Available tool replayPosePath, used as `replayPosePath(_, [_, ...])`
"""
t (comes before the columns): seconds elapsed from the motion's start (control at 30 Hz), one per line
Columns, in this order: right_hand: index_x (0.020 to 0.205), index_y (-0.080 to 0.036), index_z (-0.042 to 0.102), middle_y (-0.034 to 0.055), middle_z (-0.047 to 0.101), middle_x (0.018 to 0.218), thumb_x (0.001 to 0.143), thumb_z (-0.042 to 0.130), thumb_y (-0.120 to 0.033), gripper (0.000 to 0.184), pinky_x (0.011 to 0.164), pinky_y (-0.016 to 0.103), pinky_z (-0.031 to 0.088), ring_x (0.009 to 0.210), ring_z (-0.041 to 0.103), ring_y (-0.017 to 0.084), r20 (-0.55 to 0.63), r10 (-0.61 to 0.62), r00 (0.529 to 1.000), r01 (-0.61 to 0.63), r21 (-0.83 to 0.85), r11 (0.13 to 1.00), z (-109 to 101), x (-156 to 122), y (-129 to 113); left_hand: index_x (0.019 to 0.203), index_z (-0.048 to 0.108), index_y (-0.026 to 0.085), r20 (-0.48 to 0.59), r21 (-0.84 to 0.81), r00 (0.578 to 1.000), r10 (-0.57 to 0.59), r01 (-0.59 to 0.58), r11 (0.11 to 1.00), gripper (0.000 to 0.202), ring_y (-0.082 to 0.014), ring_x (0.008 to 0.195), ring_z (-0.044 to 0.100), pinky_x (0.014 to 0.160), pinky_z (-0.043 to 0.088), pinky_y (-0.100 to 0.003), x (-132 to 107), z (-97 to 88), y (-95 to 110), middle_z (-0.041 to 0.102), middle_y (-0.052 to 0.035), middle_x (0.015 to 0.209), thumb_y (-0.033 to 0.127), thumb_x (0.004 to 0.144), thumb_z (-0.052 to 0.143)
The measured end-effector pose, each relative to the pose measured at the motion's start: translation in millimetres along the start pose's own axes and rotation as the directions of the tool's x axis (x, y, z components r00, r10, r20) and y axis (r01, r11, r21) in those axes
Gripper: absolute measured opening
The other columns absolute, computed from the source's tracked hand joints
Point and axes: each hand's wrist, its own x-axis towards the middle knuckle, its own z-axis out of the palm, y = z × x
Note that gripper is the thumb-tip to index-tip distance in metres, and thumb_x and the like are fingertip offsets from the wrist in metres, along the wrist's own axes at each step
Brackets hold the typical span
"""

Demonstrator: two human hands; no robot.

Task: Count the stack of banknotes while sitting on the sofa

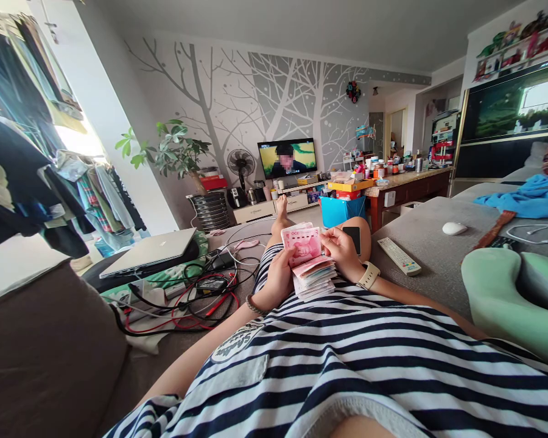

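A stack of pink banknotes (305,244) stands up between my two hands above my lap. My left hand (277,277) grips it at the lower left, thumb on the front note. At the upper right edge, the fingers of my right hand (340,250) pinch the notes. More banknotes (314,278) fold down toward me below the upright ones, their edges layered. A dark phone (354,238) rests on my leg just beyond my right hand. I wear a striped shirt (329,340), which lies under the notes.
Tangled cables (205,289) and a laptop (150,250) lie on the sofa at left. To the right are a remote control (399,255), a white mouse (454,228) and a green neck pillow (506,292). A blue box (342,211) stands before a cluttered table (408,178).
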Motion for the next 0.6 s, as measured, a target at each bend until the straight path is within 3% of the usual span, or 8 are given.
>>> replayPosePath(0.1, [0.076,-0.020,0.052,-0.0033,0.052,0.058,0.078,0.068,-0.059,0.043,0.052,0.025,0.034,0.052,0.047,0.013,-0.037,0.021,0.999,-0.022,-0.042,0.999,0,2,3,0.079,0.068,0.017,0.044,0.019,0.998,-0.042,0.042,0.999,0.017,-0.0181,0.062,0.064,0.067,0.053,-0.032,-4,3.5,4,0.070,-0.0021,0.071,0.028,0.067,0.075])
replayPosePath(0.33, [0.063,-0.019,0.048,-0.0025,0.044,0.057,0.083,0.061,-0.055,0.043,0.052,0.026,0.029,0.054,0.038,0.012,0.008,-0.015,1.000,0.015,-0.074,0.997,0,1,5,0.079,0.066,0.017,0.048,-0.002,0.997,-0.067,0.067,0.998,0.021,-0.0193,0.065,0.065,0.068,0.053,-0.033,-1,1.2,0,0.068,-0.0020,0.069,0.030,0.066,0.075])
replayPosePath(0.6, [0.067,-0.019,0.051,-0.0026,0.043,0.058,0.089,0.057,-0.050,0.039,0.054,0.027,0.030,0.054,0.039,0.013,0.033,-0.087,0.996,0.088,-0.032,0.996,-1,-3,-2,0.070,0.063,0.018,0.011,-0.070,1.000,-0.011,0.011,0.997,0.010,-0.0177,0.069,0.063,0.066,0.051,-0.027,9,-2.1,-6,0.061,0.0012,0.062,0.027,0.066,0.064])
